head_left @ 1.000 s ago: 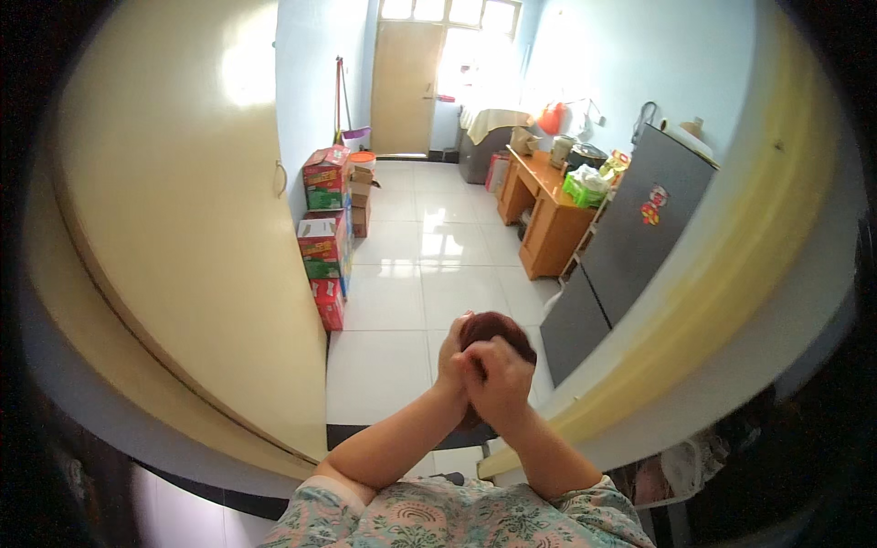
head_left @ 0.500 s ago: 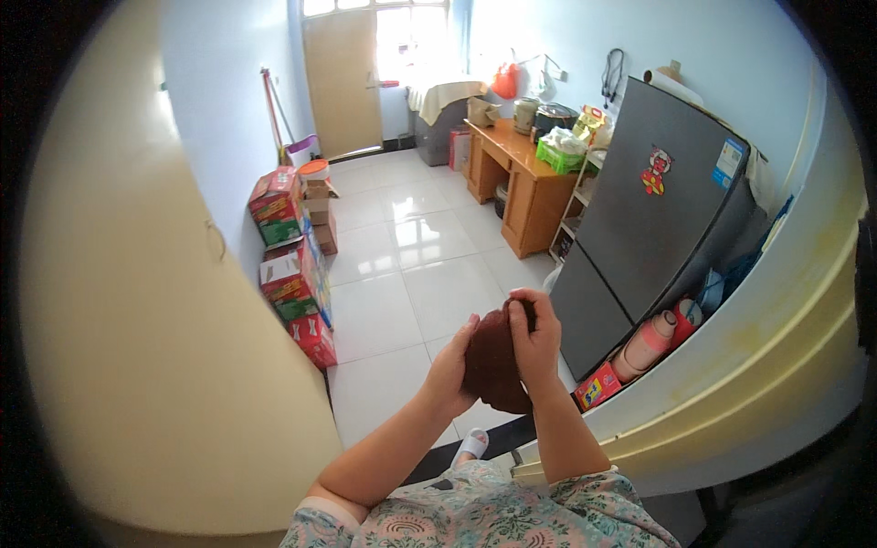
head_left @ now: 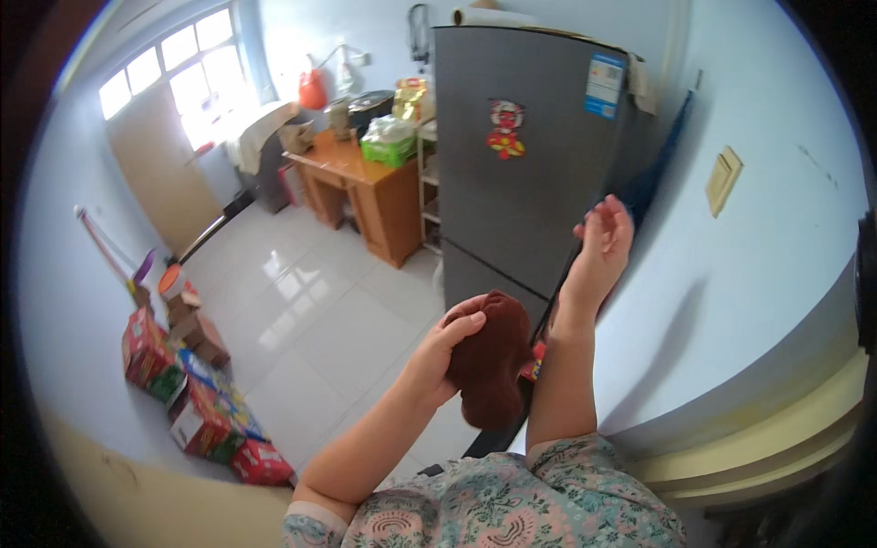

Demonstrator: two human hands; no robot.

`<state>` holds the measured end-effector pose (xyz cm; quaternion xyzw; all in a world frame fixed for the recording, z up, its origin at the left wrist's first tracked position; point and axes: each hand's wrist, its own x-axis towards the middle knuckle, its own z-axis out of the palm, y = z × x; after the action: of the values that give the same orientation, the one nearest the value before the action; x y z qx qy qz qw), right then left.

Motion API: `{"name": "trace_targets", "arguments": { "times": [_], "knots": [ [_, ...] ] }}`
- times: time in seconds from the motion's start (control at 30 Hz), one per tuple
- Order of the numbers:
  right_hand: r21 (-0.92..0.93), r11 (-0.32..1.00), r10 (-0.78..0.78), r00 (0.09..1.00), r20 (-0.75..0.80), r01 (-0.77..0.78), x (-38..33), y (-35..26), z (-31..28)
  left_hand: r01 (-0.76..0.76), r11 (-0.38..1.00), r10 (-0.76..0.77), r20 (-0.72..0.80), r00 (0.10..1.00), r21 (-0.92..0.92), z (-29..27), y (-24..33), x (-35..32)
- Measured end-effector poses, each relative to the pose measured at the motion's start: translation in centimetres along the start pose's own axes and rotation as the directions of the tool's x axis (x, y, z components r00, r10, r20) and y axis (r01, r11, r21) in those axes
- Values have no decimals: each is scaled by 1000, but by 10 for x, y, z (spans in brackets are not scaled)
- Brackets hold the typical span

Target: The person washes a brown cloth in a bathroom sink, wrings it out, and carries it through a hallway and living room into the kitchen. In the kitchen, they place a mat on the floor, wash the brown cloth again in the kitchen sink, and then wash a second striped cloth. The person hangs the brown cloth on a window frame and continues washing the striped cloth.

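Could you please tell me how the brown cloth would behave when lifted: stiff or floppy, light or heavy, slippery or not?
The brown cloth is probably floppy: it looks bunched and rounded in the left hand. It seems light, as one hand holds it. Its dull surface suggests little slipperiness.

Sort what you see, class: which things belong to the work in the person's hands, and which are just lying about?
In the work:
- soft brown item, gripped by the left hand
- right hand, raised, nothing visible in it

Just about:
- grey fridge
- wooden desk
- green basket on the desk
- red-and-green boxes
- wall switch
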<state>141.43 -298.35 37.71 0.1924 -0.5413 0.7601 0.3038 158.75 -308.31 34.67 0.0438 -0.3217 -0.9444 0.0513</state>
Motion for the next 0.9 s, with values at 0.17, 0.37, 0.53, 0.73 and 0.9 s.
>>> {"name": "trace_targets", "arguments": {
  "times": [0.17,0.37,0.53,0.73,0.9],
  "knots": [
    [-25,982,-188,970,-152,186,78,-26,-10,93,993,-99,74,992,72,13,5,54],
    [-100,975,-213,959,-187,197,130,-28,-31,182,975,-203,172,964,129,56,21,88],
    [-36,986,-161,986,34,163,110,-9,-24,124,990,-135,263,955,60,45,38,106],
    [309,551,219,492,843,-775,-34,74,28,-95,992,88,79,993,80,-13,86,105],
    [51,455,556,329,763,-889,-110,99,108,-300,888,384,-201,901,349,-136,129,77]
  ]
}}
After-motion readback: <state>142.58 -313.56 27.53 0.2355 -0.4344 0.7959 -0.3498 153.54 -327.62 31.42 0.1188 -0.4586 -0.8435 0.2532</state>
